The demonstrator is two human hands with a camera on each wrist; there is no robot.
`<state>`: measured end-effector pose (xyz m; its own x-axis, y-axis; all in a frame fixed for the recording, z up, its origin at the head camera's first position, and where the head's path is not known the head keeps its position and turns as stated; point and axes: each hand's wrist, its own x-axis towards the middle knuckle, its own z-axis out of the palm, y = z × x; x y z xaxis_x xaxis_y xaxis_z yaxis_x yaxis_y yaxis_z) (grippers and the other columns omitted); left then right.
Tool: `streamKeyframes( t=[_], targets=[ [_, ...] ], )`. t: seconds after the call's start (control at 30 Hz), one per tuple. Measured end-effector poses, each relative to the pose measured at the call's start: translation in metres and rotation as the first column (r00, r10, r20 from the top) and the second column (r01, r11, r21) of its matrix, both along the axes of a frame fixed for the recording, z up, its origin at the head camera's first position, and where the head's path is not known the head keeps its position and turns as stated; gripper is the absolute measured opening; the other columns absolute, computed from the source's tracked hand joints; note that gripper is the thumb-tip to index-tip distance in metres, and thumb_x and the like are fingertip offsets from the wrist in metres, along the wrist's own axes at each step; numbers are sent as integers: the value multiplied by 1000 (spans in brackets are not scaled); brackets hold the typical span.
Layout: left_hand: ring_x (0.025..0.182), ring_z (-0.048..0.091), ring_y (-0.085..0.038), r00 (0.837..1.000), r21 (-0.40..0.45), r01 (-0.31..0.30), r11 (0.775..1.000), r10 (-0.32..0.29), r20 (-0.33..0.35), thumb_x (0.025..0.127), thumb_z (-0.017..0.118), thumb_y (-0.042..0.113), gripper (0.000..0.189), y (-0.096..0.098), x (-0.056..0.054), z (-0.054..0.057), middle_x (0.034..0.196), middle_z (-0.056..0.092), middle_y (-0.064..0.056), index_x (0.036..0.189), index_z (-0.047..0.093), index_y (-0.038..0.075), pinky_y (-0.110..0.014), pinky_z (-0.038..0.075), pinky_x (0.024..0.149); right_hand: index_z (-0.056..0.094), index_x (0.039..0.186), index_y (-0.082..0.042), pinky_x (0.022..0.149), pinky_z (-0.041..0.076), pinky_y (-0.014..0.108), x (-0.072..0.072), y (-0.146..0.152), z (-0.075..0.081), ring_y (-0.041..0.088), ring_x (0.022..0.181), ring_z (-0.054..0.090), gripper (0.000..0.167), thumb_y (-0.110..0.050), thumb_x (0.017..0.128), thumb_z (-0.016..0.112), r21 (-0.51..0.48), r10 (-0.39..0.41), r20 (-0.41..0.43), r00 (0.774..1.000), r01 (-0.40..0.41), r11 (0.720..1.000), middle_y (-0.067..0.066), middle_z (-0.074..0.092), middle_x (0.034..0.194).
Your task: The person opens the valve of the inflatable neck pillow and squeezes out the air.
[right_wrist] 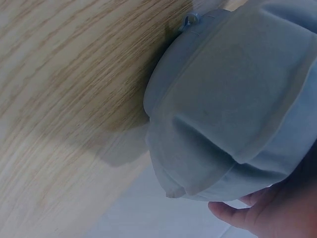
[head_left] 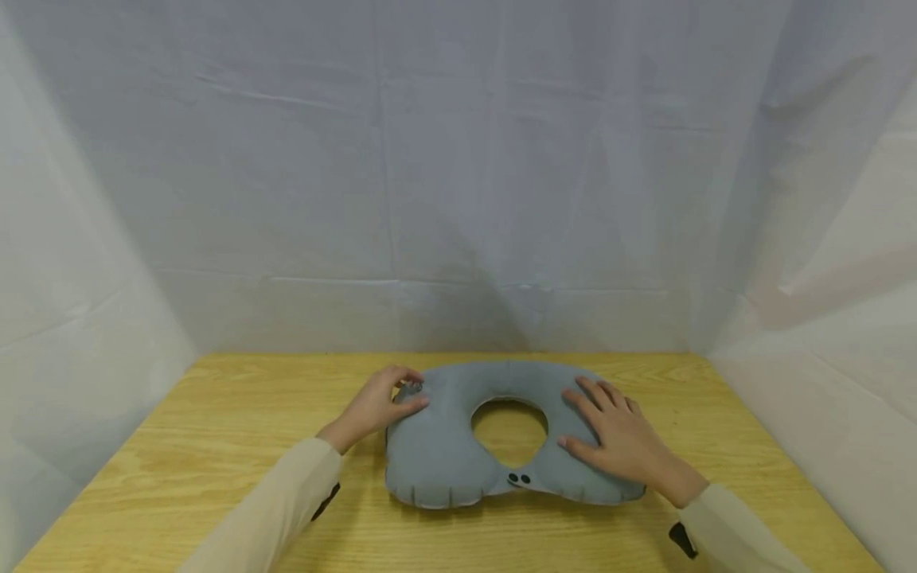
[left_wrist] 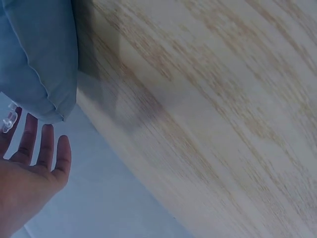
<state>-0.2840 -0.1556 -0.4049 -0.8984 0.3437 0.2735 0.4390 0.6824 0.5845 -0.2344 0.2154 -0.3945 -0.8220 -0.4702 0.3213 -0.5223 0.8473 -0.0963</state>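
Note:
A grey-blue inflated neck pillow (head_left: 440,446) with a round hole lies on the wooden table, its two black snaps (head_left: 519,478) facing me. At its far left corner my left hand (head_left: 376,406) has thumb and index finger on either side of a small clear plastic valve (head_left: 411,389), pinching it. In the left wrist view the valve (left_wrist: 10,119) shows beside the index finger, the other fingers loosely bent below the pillow corner (left_wrist: 49,94). My right hand (head_left: 616,430) rests with spread fingers on the pillow's right side; in the right wrist view the pillow (right_wrist: 223,99) partly hides it.
The yellow wooden table (head_left: 236,414) extends around the pillow. White sheeting hangs behind the table (head_left: 458,199) and along its left and right sides. Beige sleeves (head_left: 279,501) cover both forearms.

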Motion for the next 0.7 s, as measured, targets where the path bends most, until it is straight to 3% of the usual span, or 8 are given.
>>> streamKeyframes(
  t=[0.4,0.7],
  targets=[
    [102,54,-28,999,-37,27,999,-28,-20,84,65,31,41,-1,1,-6,110,56,-10,117,58,7,-44,45,87,44,135,-15,88,35,65,0,-3,-1,46,128,32,62,-52,86,53,-11,25,25,999,-25,1000,15,34,144],
    [108,52,-32,999,3,18,1000,-18,47,82,67,36,52,-1,3,-6,121,54,-14,123,55,6,-46,44,89,43,136,-14,89,33,65,0,-2,-1,45,128,32,65,-53,86,53,-3,15,46,999,-15,1000,15,36,143]
  ],
)
